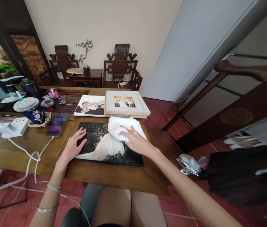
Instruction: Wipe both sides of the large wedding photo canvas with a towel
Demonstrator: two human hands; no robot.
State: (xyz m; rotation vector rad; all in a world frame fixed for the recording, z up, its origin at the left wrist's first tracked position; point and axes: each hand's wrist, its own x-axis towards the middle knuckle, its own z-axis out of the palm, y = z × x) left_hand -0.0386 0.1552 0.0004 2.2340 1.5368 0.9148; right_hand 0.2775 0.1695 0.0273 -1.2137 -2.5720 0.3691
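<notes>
Soft, even daylight here, brightest on the wall beyond the hands; shadows faint, centre sharp, edges bending with wide-angle distortion, some patches blurred.

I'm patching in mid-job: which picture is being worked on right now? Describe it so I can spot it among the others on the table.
On the wooden table, look at the near edge, in front of the person. The dark photo print lies flat there, with the left hand on its left side and the right hand pressing a white cloth on it. Unlike the white framed photo and the unframed print behind it, its background is nearly black.
</notes>
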